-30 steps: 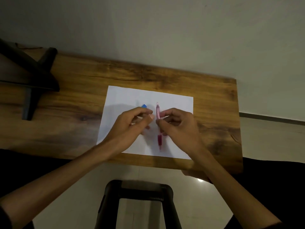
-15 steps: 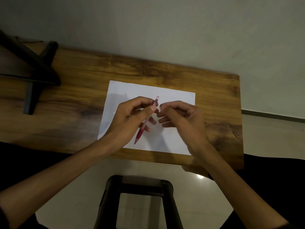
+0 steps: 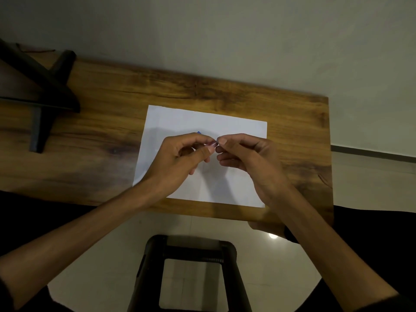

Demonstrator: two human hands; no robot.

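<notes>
Your left hand [image 3: 180, 158], right hand [image 3: 247, 159] both pinched pink pen [image 3: 212, 144]; fingertip-only grip, could've slipped onto paper [image 3: 202, 118] underneath.

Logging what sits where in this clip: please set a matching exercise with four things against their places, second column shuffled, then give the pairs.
Things:
1 pen
2 sheet of paper
3 stool
4 black stand

Places:
A on the floor, on the near side of the table
B at the table's far left
C lying flat on the middle of the table
D pinched between the fingertips of the left hand and the right hand

Pairs: 1-D; 2-C; 3-A; 4-B
</notes>
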